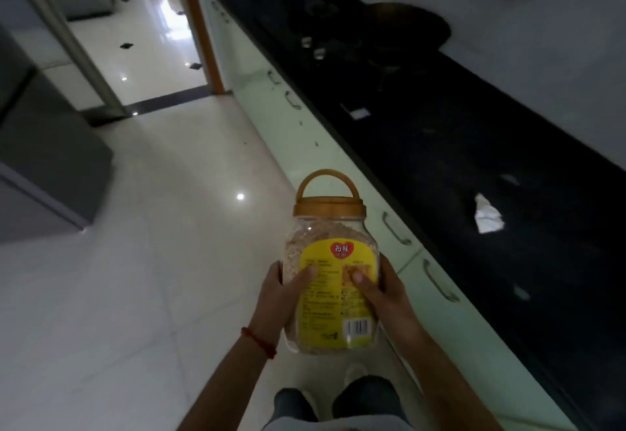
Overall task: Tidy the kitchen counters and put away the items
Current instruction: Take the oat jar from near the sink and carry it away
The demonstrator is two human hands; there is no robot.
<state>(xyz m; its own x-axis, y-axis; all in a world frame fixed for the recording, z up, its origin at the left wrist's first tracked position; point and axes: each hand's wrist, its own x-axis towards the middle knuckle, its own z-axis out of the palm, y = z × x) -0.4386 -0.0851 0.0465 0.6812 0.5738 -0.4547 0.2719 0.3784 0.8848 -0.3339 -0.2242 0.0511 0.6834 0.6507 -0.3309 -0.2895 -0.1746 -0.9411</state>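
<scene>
Both hands' grip flanks the upright jar (330, 281) mid-body

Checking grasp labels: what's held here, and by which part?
A clear jar, gripped by its lower body: left hand and right hand on opposite sides, thumbs on the yellow label. The lid's handle is not held.

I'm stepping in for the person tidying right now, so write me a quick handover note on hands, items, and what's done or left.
Left hand and right hand: both grip the jar, held upright over the floor, lid on.
Counter: a wok at the far end, a crumpled white scrap nearer.
Done: jar is off the counter.
Left: put the jar away, then clear the scrap.
</scene>
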